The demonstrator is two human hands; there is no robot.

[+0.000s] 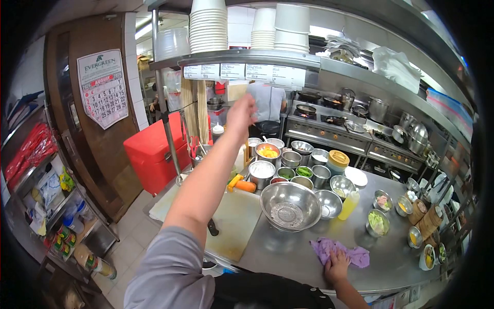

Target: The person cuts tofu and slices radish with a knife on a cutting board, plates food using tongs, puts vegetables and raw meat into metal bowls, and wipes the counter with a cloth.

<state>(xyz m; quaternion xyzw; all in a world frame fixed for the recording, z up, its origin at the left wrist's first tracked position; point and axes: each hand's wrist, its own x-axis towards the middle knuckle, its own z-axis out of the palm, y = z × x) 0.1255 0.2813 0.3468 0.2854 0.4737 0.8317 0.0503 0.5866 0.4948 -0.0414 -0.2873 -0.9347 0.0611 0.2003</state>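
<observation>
My left arm reaches forward over the counter, and my left hand [242,114] is raised in the air below the hanging order slips [246,71]. Its fingers are loosely bent and apart, with nothing visible in them. On the steel counter [288,260], my right hand [337,265] rests on a crumpled purple cloth [355,256], fingers curled onto the fabric. A large steel mixing bowl [290,206] stands just beyond the cloth. To its left lies a white cutting board [239,226], with a carrot [245,186] at its far edge and a dark knife handle [212,227] partly behind my forearm.
Several steel containers of ingredients stand behind the bowl, beside a yellow squeeze bottle [350,205]. A bowl of lettuce [378,223] is to the right. Stacked white tubs [208,26] sit on the overhead shelf. Another person [267,103] stands near the stove [329,134]; a red cooler [154,147] is left.
</observation>
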